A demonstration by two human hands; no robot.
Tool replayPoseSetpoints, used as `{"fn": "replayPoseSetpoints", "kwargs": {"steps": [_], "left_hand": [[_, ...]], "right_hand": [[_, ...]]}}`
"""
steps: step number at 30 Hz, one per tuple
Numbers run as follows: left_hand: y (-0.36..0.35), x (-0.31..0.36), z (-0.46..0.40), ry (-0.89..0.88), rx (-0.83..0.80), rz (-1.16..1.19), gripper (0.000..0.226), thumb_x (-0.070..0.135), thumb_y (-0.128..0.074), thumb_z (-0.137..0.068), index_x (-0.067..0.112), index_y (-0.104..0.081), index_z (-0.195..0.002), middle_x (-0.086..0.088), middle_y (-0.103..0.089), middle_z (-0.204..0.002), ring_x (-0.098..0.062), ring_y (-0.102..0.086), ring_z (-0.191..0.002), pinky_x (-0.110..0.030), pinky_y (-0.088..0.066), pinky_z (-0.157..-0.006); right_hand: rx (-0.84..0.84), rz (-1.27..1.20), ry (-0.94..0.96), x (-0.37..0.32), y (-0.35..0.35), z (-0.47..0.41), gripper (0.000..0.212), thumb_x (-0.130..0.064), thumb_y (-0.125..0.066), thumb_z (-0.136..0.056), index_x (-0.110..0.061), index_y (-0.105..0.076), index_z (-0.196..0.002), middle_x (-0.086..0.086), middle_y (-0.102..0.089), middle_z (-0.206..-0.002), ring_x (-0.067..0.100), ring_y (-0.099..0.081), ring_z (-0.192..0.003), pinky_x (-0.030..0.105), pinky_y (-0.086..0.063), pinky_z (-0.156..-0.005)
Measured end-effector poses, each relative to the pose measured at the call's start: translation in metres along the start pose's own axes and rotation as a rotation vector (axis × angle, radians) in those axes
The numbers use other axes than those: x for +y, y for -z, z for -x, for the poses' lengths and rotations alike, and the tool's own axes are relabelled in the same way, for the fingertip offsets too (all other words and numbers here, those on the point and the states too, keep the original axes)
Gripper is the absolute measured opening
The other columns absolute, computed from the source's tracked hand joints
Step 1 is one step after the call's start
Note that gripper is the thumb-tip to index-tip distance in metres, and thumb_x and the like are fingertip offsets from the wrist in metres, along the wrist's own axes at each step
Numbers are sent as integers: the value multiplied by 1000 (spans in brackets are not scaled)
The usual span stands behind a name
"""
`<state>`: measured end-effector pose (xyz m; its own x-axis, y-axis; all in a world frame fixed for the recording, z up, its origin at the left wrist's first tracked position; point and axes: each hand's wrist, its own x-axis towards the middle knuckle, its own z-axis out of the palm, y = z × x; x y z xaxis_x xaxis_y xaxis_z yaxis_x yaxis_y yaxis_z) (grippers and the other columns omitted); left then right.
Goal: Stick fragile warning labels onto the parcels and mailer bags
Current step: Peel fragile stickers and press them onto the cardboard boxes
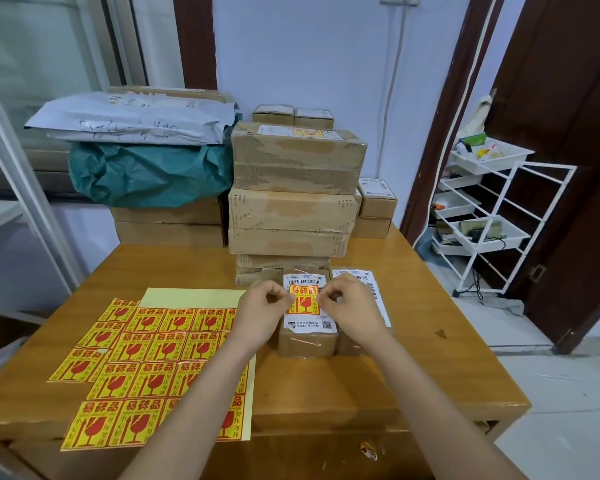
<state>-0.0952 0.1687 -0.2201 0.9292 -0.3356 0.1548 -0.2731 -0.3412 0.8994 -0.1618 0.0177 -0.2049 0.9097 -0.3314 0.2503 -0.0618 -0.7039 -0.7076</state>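
Two hands at work over one small box: left hand and right hand both curled, fingertips pinching the left and right edges of a fragile label, yellow with red print. Held just above, or already touching, the white shipping label on top of the box; cannot tell which. Second small box just beside it on the right, partly hidden under the right wrist, its own white label poking out past the hand. Left of the hands, sheets of fragile labels spread flat, overlapping, with a bare pale-yellow backing sheet under and behind them. All on a wooden table. Directly behind the small box, a stack of cardboard parcels, taped, smaller boxes behind and right of it. Far left, grey mailer bags atop a green bag, resting on flat cartons. Off to the right on the floor, a white wire rack with trays.
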Motion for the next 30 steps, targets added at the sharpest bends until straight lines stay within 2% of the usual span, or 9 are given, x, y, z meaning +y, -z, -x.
{"fn": "replayPoseSetpoints", "kwargs": {"steps": [4,9,11,14,17,20,23,26,30], "left_hand": [[0,1,2,-6,12,-37,17,20,-66,-88,19,-59,-72,0,-60,-97,-13,-59,-91,-41,-53,-85],[-1,-1,3,-25,44,-60,15,21,-68,-86,19,-55,-78,-1,-60,-96,-14,-57,-90,-33,-52,-79],[-3,-2,5,11,72,-43,19,22,-69,-85,16,-51,-86,-2,-61,-96,-15,-58,-90,-34,-54,-76],[-5,-2,7,41,104,12,21,21,-66,-88,14,-48,-97,1,-59,-99,-15,-58,-93,-28,-52,-70],[-4,2,7,11,164,44,16,18,-61,-91,15,-48,-100,4,-57,-97,-13,-55,-93,-16,-42,-64],[-6,7,4,-3,173,74,20,18,-59,-92,16,-47,-107,2,-56,-107,-13,-54,-100,-17,-41,-71],[-13,13,-1,-9,131,77,36,17,-57,-93,13,-46,-127,4,-51,-120,-6,-47,-106,-17,-37,-82],[-23,15,-3,2,87,104,45,16,-54,-95,12,-40,-138,1,-49,-130,-2,-49,-103,-9,-36,-76],[-32,12,-6,25,90,61,44,17,-53,-95,13,-42,-137,-2,-47,-140,-16,-44,-126,-24,-37,-95]], "right_hand": [[6,35,23,1,-2,0,14,-11,-63,-85,-17,-65,-73,-4,-55,-87,10,-53,-84,13,-39,-69],[41,60,64,3,-6,2,10,-11,-66,-84,-14,-62,-75,-6,-50,-85,11,-50,-83,22,-43,-76],[49,70,63,3,-7,2,7,-14,-68,-85,-13,-60,-85,-5,-49,-93,9,-51,-85,24,-45,-77],[83,1,-4,0,-2,2,23,-16,-67,-87,-17,-49,-100,-3,-50,-107,11,-57,-87,32,-52,-75],[90,-77,-42,-3,7,-2,11,-16,-59,-92,-18,-52,-99,0,-56,-107,7,-56,-81,21,-48,-68],[38,48,-7,0,11,-10,8,-17,-56,-93,-13,-61,-98,1,-60,-105,9,-55,-84,17,-44,-69],[36,163,44,-2,7,-19,17,-22,-55,-93,-12,-64,-103,0,-59,-105,16,-55,-97,32,-46,-86],[37,149,35,0,-3,-22,29,-31,-55,-93,-11,-62,-113,-1,-56,-110,17,-52,-106,39,-42,-94],[36,213,34,5,-10,-20,38,-41,-51,-94,-14,-59,-119,-4,-55,-116,14,-45,-116,36,-35,-99]]}}
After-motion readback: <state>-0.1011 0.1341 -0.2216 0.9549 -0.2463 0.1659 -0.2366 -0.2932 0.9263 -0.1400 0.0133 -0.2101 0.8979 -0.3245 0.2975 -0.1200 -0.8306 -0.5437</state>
